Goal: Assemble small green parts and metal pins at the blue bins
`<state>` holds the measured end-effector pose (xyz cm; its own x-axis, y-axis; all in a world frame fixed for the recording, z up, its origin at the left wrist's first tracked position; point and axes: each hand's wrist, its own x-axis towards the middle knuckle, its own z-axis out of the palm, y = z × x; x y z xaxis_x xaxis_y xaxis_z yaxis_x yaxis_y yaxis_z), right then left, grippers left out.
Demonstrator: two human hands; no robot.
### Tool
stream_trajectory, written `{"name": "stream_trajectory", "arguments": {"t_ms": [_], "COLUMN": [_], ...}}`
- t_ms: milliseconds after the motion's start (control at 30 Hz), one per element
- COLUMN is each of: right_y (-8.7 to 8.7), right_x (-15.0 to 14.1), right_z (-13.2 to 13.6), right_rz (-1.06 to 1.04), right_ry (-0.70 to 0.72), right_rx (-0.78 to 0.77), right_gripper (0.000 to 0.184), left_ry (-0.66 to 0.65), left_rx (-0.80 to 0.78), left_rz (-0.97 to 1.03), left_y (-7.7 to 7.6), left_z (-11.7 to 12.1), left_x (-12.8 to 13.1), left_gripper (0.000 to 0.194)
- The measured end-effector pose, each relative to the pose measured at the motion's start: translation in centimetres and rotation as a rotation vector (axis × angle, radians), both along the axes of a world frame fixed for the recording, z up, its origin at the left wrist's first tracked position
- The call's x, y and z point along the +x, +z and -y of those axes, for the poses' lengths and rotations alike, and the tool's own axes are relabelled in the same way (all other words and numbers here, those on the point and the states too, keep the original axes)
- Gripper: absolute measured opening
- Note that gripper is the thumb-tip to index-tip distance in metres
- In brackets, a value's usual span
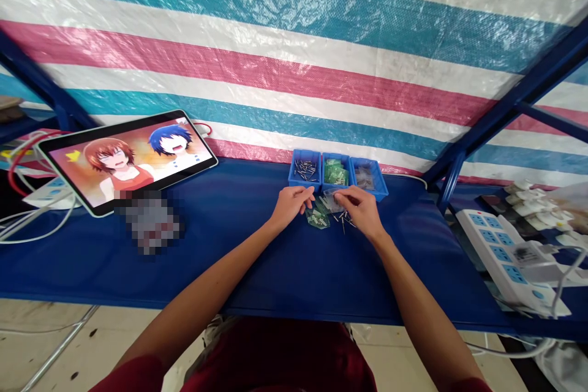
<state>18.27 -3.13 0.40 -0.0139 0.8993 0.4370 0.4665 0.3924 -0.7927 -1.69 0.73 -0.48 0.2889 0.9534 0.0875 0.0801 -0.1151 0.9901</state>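
My right hand pinches a small clear plastic bag by its edge, above the blue table. Facing it, my left hand has its fingers curled together at the bag's left; whatever they hold, if anything, is too small to make out. Under and between the hands lie green-printed packets and a loose scatter of screws. Behind them stand three blue bins in a row: the left bin contains screws, the middle bin green packets, and the right bin clear bags.
A tablet playing a cartoon leans at the back left, with cables beside it. A blurred-out item lies before it. At the right sit a white power strip and a pile of white plugs. Blue frame posts flank the table.
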Motion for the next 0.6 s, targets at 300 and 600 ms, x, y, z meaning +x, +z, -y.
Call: {"name": "stream_trajectory", "arguments": {"t_ms": [300, 600], "right_y": [-0.7, -0.4], "right_x": [3.4, 1.9], "right_z": [-1.8, -0.9], "right_rz": [-0.499, -0.009], "right_ry": [-0.466, -0.416], "right_rx": [-0.167, -0.039], "right_gripper": [0.069, 0.032], "left_ry": [-0.231, -0.457], "left_rx": [0.619, 0.507], "left_rz": [-0.755, -0.864], "left_y": [0.2, -0.1], "left_z": [-0.7, -0.9], "left_x": [-1.9, -1.6], "left_gripper": [0.041, 0.033]}}
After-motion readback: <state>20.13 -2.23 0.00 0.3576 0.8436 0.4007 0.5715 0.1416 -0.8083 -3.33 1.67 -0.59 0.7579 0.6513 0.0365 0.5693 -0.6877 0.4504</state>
